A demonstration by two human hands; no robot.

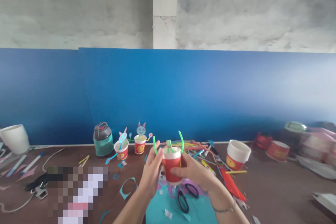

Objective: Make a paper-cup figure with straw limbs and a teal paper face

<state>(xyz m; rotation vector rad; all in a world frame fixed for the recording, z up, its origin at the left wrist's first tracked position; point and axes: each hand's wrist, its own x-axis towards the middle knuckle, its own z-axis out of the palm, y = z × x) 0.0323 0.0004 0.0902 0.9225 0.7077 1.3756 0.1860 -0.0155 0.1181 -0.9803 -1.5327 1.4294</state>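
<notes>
We find the red-and-white cup [172, 168] upright at the lower centre of the frame, held between both hands. The fingers of the left hand [151, 169] are clamped on its left side; those of the right hand [195, 171] are clamped on its right, thumb across the front. We note two green straws [182, 141] rising at opposite sides of its rim. Below it in the frame, scissors [183, 201] lie over turquoise paper [157, 211] on the tabletop [262, 189]. Left of centre, we record two decorated cups [140, 146] near a turquoise flask [103, 146].
</notes>
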